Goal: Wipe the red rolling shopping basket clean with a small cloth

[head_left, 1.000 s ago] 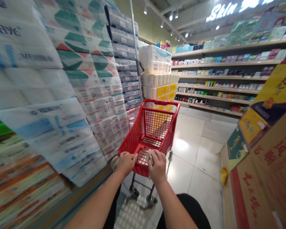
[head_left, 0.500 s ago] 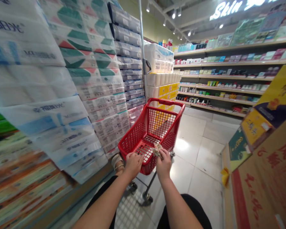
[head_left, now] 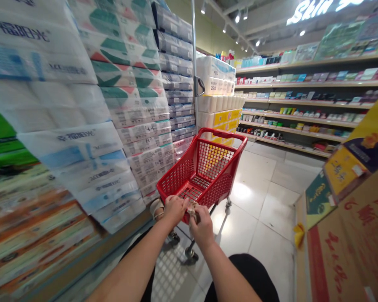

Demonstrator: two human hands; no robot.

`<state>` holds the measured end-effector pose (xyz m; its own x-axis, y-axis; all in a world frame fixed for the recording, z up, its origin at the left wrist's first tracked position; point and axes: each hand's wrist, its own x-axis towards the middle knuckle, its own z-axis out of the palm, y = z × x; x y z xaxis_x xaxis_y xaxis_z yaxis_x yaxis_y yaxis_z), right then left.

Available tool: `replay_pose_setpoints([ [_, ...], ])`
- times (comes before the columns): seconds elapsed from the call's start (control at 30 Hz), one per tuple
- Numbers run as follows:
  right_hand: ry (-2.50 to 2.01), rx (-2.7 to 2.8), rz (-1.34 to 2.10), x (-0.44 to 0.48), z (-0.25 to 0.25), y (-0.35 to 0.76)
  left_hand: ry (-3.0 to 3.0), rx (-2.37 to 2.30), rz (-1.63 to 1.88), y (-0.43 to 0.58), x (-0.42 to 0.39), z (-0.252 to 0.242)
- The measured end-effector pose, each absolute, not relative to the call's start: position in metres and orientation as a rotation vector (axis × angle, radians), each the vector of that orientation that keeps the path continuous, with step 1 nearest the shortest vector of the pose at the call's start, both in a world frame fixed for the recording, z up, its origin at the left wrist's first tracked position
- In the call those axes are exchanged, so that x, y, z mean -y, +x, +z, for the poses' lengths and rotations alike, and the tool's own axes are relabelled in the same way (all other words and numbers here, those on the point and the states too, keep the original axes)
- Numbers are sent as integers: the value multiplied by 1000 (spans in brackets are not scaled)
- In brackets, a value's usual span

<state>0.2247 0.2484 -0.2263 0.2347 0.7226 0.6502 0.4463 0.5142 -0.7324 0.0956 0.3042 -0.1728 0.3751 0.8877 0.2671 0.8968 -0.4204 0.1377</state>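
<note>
Directly ahead stands a red plastic shopping cart (head_left: 221,186) with mesh sides and a bare basket floor. At its near-left rim is my left hand (head_left: 175,209), fingers curled over the edge. My right hand (head_left: 202,226) is closed on a small crumpled pale-brown cloth (head_left: 192,206). That cloth lies against the cart's near rim, close beside my left fingertips. Part of the near rim is hidden behind both hands.
Tall stacks of wrapped tissue packs (head_left: 108,176) line the left side. Cardboard boxes (head_left: 349,235) rise on the right. Shelves of small products (head_left: 302,102) fill the back. A metal pole (head_left: 194,63) stands behind the cart, and glossy tiles (head_left: 255,201) cover the floor.
My right hand has moved left with the cloth, from the cart's right near side to beside my left hand. My left hand stays at the rim. The view has shifted slightly.
</note>
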Motion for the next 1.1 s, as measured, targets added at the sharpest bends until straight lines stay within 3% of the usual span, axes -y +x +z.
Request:
replay_pose_setpoints([
  [0.17, -1298, 1420, 278, -247, -237, 216, -2586, 1694, -446, 93, -303, -168],
  [0.3, -1146, 1532, 272, -246, -241, 215, -2566, 1722, -475, 93, -304, -167],
  [0.47, -1318, 1368, 335, -249, -245, 213, -2545, 1735, -477, 95, -303, -164],
  [1.1, -1217, 1209, 269, -263, -268, 213, -2503, 1788, -620, 94, -312, -179],
])
